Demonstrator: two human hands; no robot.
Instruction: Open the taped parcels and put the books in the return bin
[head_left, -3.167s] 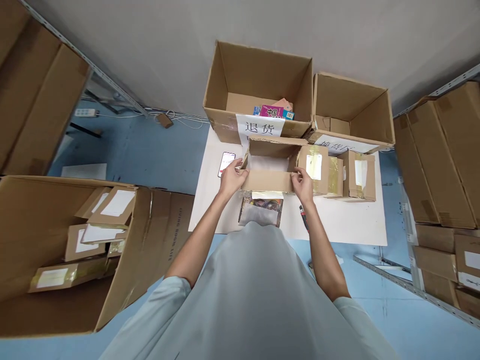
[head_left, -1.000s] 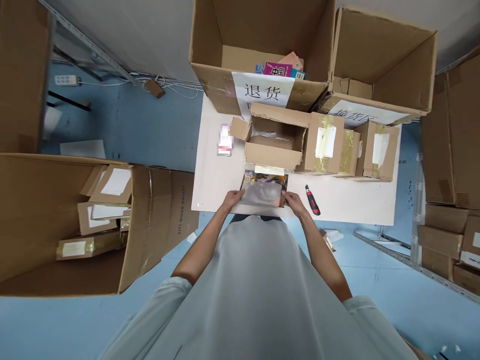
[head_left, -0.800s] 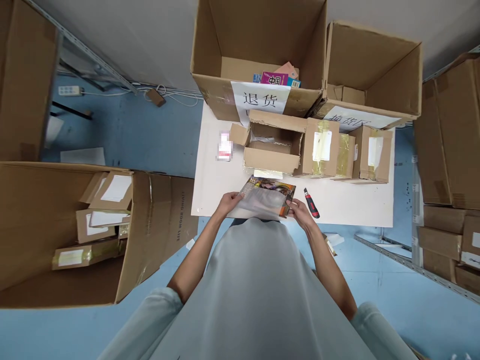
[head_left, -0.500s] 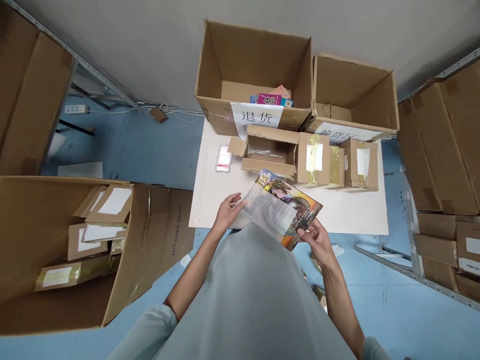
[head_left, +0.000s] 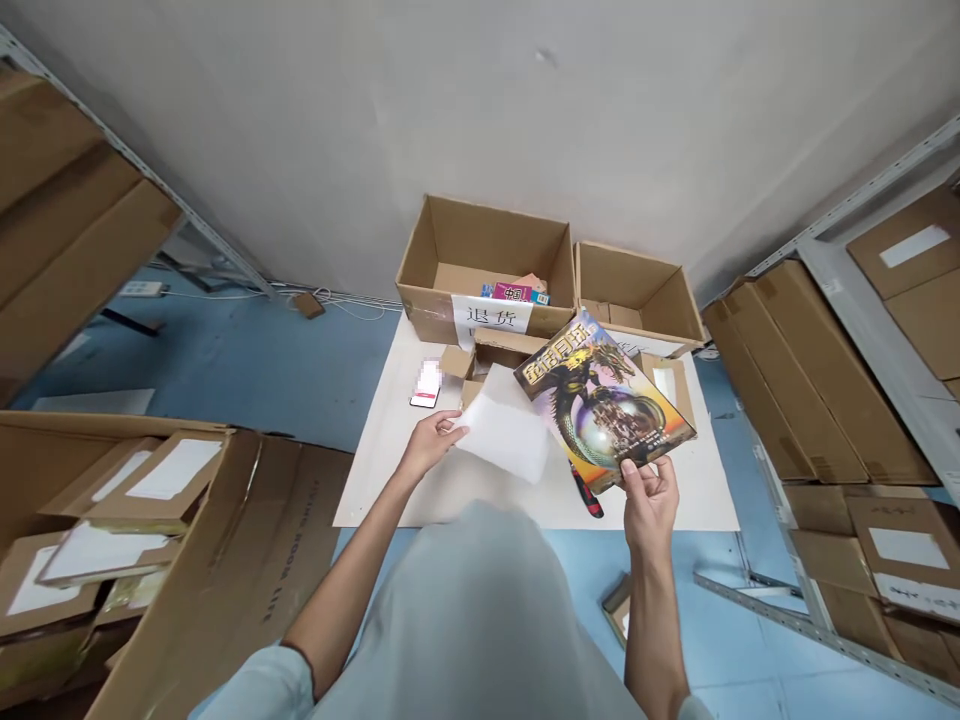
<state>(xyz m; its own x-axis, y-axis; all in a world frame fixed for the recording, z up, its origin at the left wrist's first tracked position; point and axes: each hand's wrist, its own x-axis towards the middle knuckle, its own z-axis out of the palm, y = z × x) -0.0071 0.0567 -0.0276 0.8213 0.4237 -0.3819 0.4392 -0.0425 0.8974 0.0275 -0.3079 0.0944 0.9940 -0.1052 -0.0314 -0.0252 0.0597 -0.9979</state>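
1. The hands were apart, each closed on its own thing. Clock directions run from the middle of the table point(head_left: 390, 495), with 12 straight ahead of the person.
2. The left hand point(head_left: 436, 440) pinched the near-left corner of a thin white sheet point(head_left: 504, 425) between thumb and fingers, at about 9.
3. The right hand point(head_left: 651, 495) gripped the book point(head_left: 604, 405) by its lower edge, thumb on the front cover, at about 4. The book was tilted over the table, its cover showing a dragon and a globe.
4. The small box point(head_left: 491, 357) stood open at 11, partly hidden by the sheet and the book, one flap folded out toward 9.
5. The phone point(head_left: 426, 385) lay on the table at 10, just beside that flap.
6. The knife point(head_left: 586, 492), red and black, lay at 5, partly covered by the book.
7. The big carton point(head_left: 424, 308) stood open at 12, a few books point(head_left: 517, 293) inside; the other carton point(head_left: 634, 275) stood just beside it at 1.
8. A parcel point(head_left: 665, 378) showed behind the book at 2.
9. The bin point(head_left: 247, 540) stood at 8, holding labelled packages point(head_left: 165, 485).
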